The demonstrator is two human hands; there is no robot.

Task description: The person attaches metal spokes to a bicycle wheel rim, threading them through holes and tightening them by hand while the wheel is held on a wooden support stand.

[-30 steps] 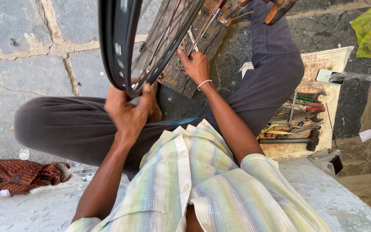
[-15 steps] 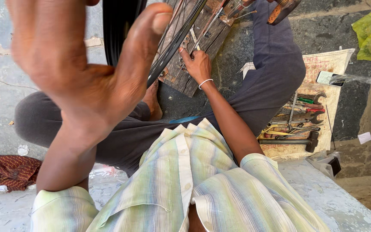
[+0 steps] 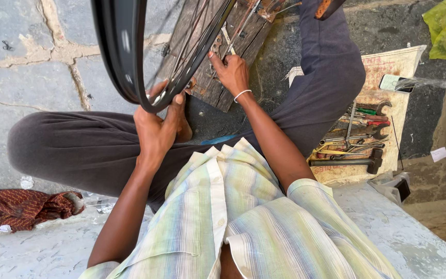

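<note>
We sit on a grey stone floor [image 3: 21,62] with cracked pale joints; a rough concrete ledge [image 3: 388,227] runs under us. To our right lies a printed sack [image 3: 388,67] spread with spanners and a hammer [image 3: 344,161]; beyond it sits a yellow-green bag [image 3: 445,31]. A red patterned rag [image 3: 21,206] lies at the far left on the ledge. Open floor is on the left; the right side is crowded with tools.

Our left hand [image 3: 156,129] is closed around the lower edge of a black bicycle wheel rim [image 3: 122,57], fingers wrapped, thumb up on the rim. The rim stands upright between our knees, its spokes running up to the right. Our right hand [image 3: 231,72] is partly closed, fingertips pinched at the spokes [image 3: 202,31], over a worn wooden board [image 3: 233,46]. We cannot tell whether it holds a tool.
</note>
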